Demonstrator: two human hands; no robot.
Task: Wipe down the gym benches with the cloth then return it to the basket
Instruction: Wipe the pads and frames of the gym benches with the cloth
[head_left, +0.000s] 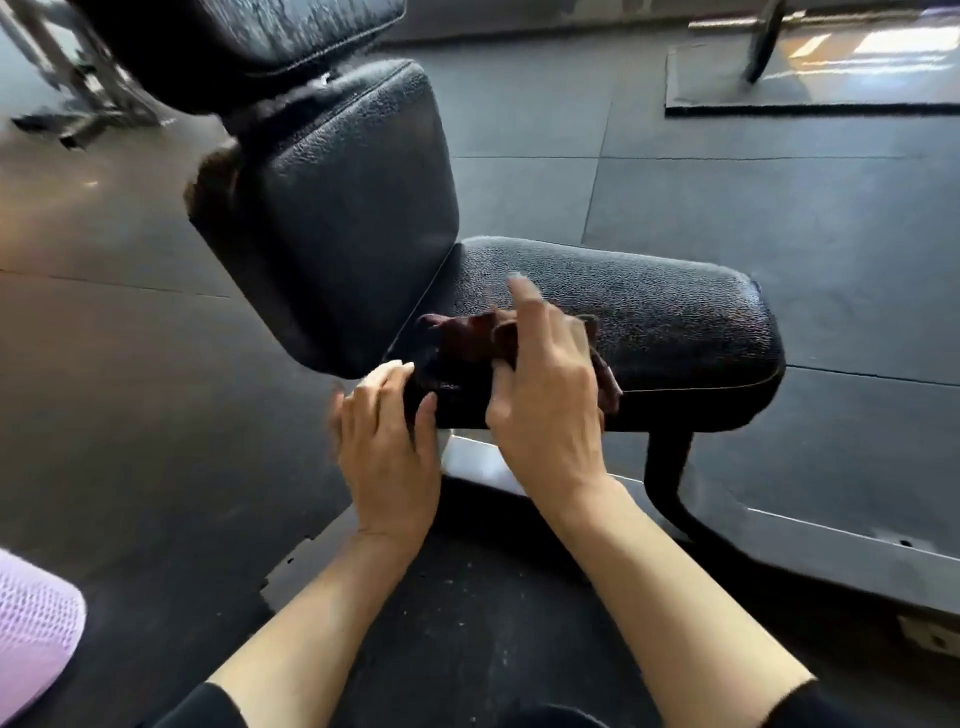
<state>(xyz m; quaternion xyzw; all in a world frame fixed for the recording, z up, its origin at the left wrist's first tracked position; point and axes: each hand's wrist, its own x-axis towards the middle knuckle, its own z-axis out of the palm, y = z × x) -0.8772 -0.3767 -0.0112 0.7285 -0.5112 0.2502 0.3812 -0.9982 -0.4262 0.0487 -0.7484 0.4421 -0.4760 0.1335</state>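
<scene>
Cloth (460, 343) is lying bunched on the seat pad (675, 312), at its 8 o'clock end, long axis running 10-to-4 o'clock. Right hand (550, 410) is clutching it, index finger pointing toward 12. Left hand (387, 441), fingers loose, is resting on the pad's corner at the cloth's 8 o'clock.

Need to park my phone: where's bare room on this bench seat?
The seat pad is bare on its right half, from the cloth to its rounded end. By the backrest it is crowded: right hand grips the cloth, left hand rests on the near corner.
</scene>
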